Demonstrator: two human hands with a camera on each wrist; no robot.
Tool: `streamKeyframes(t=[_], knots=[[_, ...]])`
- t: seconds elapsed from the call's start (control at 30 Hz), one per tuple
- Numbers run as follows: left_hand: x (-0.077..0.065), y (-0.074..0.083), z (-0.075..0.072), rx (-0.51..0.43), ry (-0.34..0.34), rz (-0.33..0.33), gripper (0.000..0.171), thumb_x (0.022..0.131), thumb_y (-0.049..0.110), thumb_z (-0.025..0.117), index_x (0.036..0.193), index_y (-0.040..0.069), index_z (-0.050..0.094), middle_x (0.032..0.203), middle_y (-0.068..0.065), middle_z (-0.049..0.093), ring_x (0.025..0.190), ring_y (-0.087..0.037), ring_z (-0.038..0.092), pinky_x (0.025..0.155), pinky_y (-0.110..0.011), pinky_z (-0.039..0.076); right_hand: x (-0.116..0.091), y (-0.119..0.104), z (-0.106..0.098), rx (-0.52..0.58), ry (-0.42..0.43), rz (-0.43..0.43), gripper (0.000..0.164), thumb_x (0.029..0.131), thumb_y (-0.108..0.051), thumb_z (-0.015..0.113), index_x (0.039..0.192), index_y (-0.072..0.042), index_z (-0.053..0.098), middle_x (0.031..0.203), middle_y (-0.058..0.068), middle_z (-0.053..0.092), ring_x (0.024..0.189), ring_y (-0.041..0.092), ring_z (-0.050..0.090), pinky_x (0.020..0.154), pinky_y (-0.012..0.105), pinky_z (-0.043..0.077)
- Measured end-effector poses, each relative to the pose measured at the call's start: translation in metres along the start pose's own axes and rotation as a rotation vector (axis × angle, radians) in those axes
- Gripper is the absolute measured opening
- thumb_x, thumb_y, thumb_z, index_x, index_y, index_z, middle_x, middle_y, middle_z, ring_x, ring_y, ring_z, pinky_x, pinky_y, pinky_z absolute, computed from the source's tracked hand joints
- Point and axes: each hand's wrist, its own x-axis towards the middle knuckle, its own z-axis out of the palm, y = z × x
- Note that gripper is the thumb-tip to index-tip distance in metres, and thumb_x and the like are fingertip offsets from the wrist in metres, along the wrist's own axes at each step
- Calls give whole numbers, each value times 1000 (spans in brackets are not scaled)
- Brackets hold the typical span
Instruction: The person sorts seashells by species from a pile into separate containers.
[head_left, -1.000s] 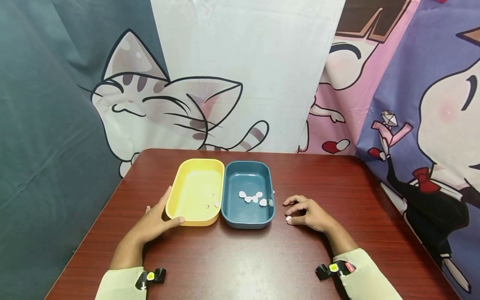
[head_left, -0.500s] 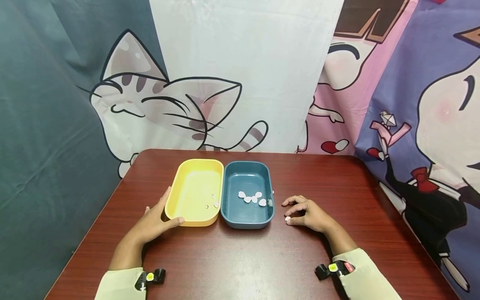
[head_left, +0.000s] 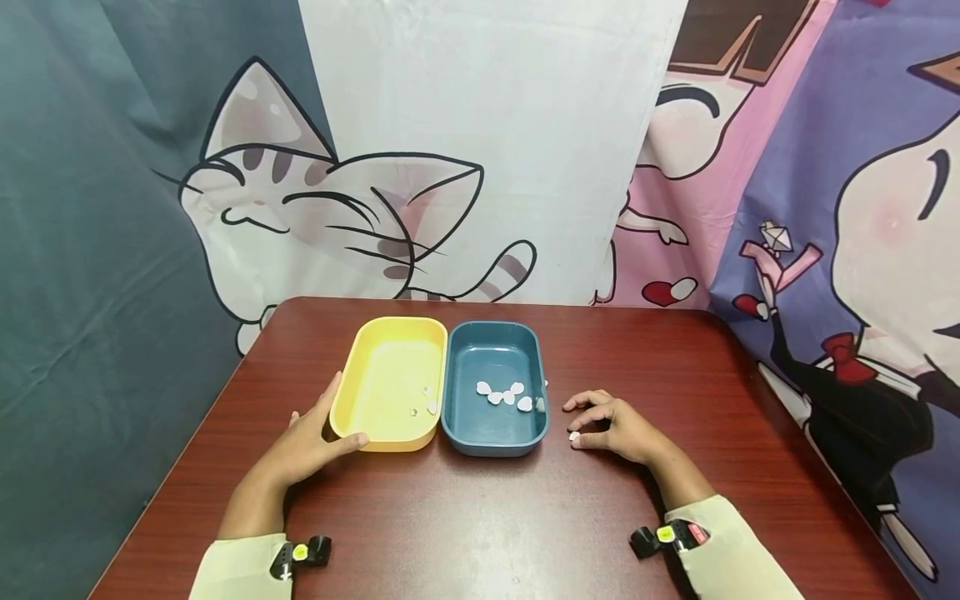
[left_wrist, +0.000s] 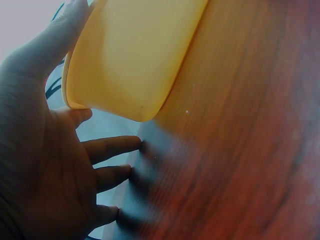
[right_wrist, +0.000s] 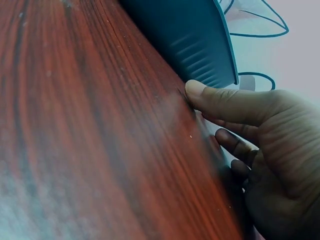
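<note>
My left hand [head_left: 303, 446] rests at the near left corner of a yellow tray [head_left: 390, 445], thumb on its near rim and index finger along its left side. In the left wrist view its other fingers [left_wrist: 107, 146] are spread beside the tray's wall. Between thumb and index finger, my right hand [head_left: 618, 429] pinches a small white pebble-like piece [head_left: 574, 436], low over the table. The right wrist view hides that piece behind the thumb [right_wrist: 225, 104]. Several similar white pieces [head_left: 495, 398] lie in the teal tray [head_left: 495, 451], and a few small pale ones [head_left: 431, 407] in the yellow tray.
Both trays stand side by side on a dark red wooden table [head_left: 480, 525]. A white bit [head_left: 546, 383] shows just beyond the teal tray's right rim. A printed curtain [head_left: 487, 167] hangs behind the table's far edge.
</note>
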Motion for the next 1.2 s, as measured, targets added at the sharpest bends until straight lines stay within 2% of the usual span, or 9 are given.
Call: streamKeyframes(t=[0.4,0.67,0.87,0.97,1.0,1.1,1.2], knots=[[-1,-1,0,3,2,1,124,91,51,83,178,16,2,179,-28,24,162,-59,26,124,-88,0,-1,0,1,-41,30,-48,13,89,-11,90,99,-20,88,127,8,76,125,30,63,108,16,43],[-1,0,0,1,0,-2,124,91,51,84,178,16,2,179,-29,23,163,-59,25,124,-87,0,-1,1,2,24,53,-27,11,91,-11,89,100,-17,88,128,13,74,124,35,66,108,11,41],[-2,-1,0,7,-1,-6,124,92,53,83,178,17,1,179,-29,23,163,-59,24,124,-88,-1,1,-4,1,69,83,-26,9,91,-7,88,98,-14,88,129,17,73,117,35,68,92,11,49],[-2,-2,0,7,2,-8,124,92,54,82,178,17,0,179,-29,22,163,-60,23,124,-88,-2,3,-6,0,76,110,-19,8,91,-7,88,96,-13,87,129,18,72,116,34,68,92,11,50],[-2,-2,0,5,5,-6,124,92,53,82,178,18,0,179,-29,21,163,-60,23,124,-87,-2,3,-7,0,77,124,-14,8,91,-7,88,96,-14,87,130,19,72,117,34,68,96,11,49],[-2,-3,0,-2,12,2,124,92,53,82,178,17,0,180,-28,21,163,-60,22,124,-87,-3,6,-10,-3,95,183,-1,8,91,-6,88,94,-13,85,133,23,69,116,29,69,98,10,49],[-1,-2,-1,-3,9,-2,124,92,53,83,178,15,1,180,-27,20,164,-59,21,124,-87,-4,8,-14,-8,148,244,25,5,92,-2,86,95,-7,85,136,27,66,111,16,71,89,11,53]])
